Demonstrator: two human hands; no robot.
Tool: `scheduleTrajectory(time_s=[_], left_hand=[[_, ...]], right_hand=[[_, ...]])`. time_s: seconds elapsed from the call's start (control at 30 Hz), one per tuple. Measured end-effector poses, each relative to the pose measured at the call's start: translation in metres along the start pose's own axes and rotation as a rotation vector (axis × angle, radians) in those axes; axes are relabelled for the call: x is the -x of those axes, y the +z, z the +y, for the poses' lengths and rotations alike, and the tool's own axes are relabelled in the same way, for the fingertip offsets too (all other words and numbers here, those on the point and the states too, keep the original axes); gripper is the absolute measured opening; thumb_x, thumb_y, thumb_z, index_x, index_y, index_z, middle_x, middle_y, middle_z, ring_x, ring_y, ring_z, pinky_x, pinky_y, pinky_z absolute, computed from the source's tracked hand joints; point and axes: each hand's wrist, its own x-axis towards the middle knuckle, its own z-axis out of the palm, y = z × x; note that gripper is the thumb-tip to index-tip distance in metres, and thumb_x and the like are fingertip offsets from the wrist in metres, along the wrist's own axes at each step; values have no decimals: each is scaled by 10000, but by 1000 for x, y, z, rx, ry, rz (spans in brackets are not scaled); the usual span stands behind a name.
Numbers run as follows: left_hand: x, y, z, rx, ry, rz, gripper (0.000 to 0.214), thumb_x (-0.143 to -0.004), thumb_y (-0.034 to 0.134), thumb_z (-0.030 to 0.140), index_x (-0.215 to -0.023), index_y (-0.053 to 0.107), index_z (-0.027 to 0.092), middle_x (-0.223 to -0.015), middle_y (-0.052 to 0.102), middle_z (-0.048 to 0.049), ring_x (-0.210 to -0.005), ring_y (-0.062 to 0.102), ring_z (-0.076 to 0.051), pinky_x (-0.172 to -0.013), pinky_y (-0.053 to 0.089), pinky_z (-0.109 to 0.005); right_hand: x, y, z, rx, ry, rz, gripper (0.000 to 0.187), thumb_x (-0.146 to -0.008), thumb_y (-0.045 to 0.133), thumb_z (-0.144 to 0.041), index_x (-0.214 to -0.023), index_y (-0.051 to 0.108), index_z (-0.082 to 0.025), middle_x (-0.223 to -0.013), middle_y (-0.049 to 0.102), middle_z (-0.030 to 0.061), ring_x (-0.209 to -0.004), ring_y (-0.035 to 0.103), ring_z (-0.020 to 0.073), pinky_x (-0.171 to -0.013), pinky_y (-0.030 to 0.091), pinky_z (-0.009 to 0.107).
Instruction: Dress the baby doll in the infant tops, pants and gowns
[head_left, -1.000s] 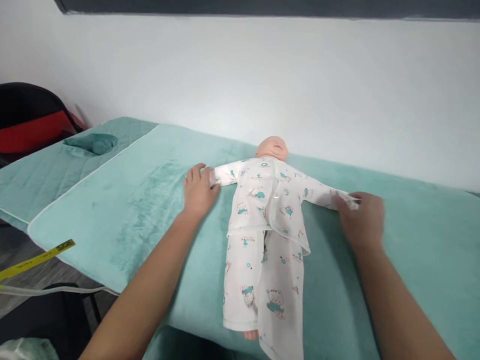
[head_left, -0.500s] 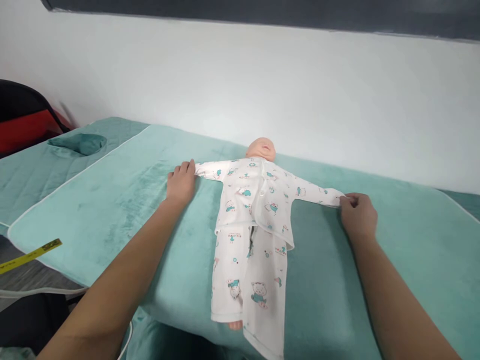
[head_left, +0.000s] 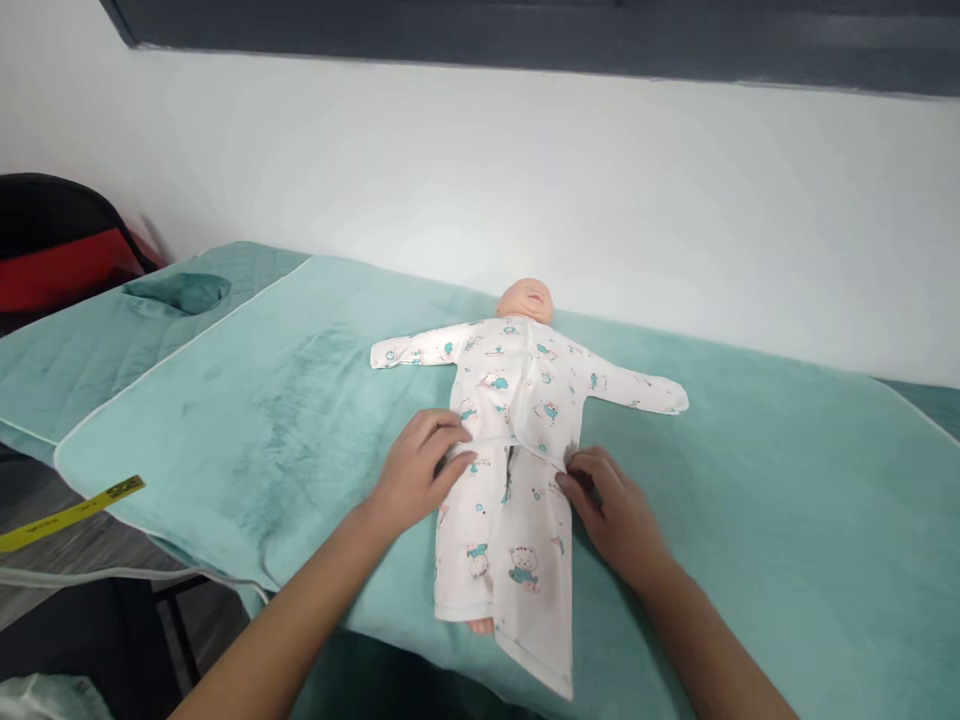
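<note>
A baby doll (head_left: 525, 298) lies on its back on a teal blanket (head_left: 285, 400), dressed in a white printed shirt (head_left: 517, 385) and white printed trousers (head_left: 502, 545). Both sleeves are spread flat to the sides. My left hand (head_left: 420, 470) rests at the doll's waist on the left side, fingers curled onto the trouser waistband. My right hand (head_left: 611, 505) is at the waist on the right side, fingertips pinching the hem of the shirt. One doll foot (head_left: 480, 626) pokes out of the left trouser leg.
The blanket covers a quilted teal table pad (head_left: 67, 350) with a folded teal cloth (head_left: 180, 292) at the back left. A black and red chair (head_left: 52, 250) stands at the left. A yellow measuring tape (head_left: 67, 512) hangs below the table's left edge. A white wall runs behind.
Both hands let go of the sleeve ends and moved inward and toward me to the doll's waist. The sleeves now lie flat by themselves.
</note>
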Motion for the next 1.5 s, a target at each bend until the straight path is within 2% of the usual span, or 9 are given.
scheduleTrajectory(time_s=[0.13, 0.3, 0.47, 0.6, 0.7, 0.87, 1.07, 1.33, 1.5], left_hand=[[5, 2, 1, -80, -32, 34, 51, -941, 507, 192, -925, 555, 186, -907, 616, -46, -865, 552, -174, -786, 490, -344], [22, -7, 8, -62, -141, 31, 93, -958, 470, 203, -902, 540, 181, -932, 593, -53, -891, 550, -176, -787, 494, -345], [62, -21, 48, 87, -197, -46, 120, -935, 534, 242, -1039, 572, 196, -1042, 571, -76, -990, 571, -181, -838, 524, -349], [91, -21, 90, 4, -134, -184, 533, -790, 723, 270, -1285, 529, 241, -1312, 469, -134, -1239, 469, -288, -984, 495, -470], [98, -12, 107, -104, -85, -205, 505, -756, 716, 176, -1237, 569, 221, -1366, 451, -136, -1302, 403, -335, -1039, 448, -539], [97, -1, 105, -123, -47, -66, 250, -825, 611, 103, -1066, 597, 163, -1269, 549, -130, -1287, 434, -303, -1026, 480, -494], [101, 2, 107, -62, -64, 109, 274, -810, 637, 64, -1064, 570, 142, -1128, 616, -126, -1203, 528, -259, -991, 519, -440], [96, 14, 110, -268, -130, 9, 241, -818, 574, 87, -1032, 623, 187, -1302, 559, -122, -1298, 448, -331, -989, 491, -532], [97, 9, 106, -22, -227, 258, 181, -853, 521, 49, -948, 554, 200, -1259, 592, -102, -1295, 495, -272, -990, 514, -492]], right_hand=[[2, 4, 5, 94, -53, 63, 95, -983, 447, -283, -930, 500, -225, -916, 608, 54, -788, 575, 184, -675, 470, 313], [10, 0, 1, 93, -18, 62, 119, -977, 462, -299, -927, 538, -222, -953, 609, 55, -787, 594, 181, -682, 484, 317], [53, -2, -30, -76, 42, 148, 158, -929, 561, -344, -1031, 550, -224, -1000, 583, 61, -803, 589, 175, -679, 522, 313], [94, 17, -65, -39, -69, 140, 359, -897, 615, -346, -1224, 521, -232, -1219, 558, 111, -1129, 545, 251, -906, 521, 409], [107, 39, -86, 76, -80, 143, 468, -894, 627, -346, -1323, 478, -231, -1359, 499, 133, -1281, 438, 300, -973, 486, 476], [100, 53, -97, 153, -11, 183, 373, -936, 561, -266, -1304, 501, -256, -1420, 468, 106, -1352, 371, 302, -996, 472, 506], [98, 45, -93, 124, -38, 225, 329, -916, 530, -142, -1222, 557, -258, -1397, 492, 94, -1329, 413, 279, -998, 474, 497], [99, 46, -90, 126, -23, 286, 338, -893, 492, -95, -1193, 560, -235, -1360, 541, 109, -1327, 437, 287, -981, 478, 521], [105, 51, -97, 116, -93, 232, 364, -916, 462, -91, -1237, 544, -243, -1393, 555, 93, -1393, 394, 293, -1046, 418, 559]])
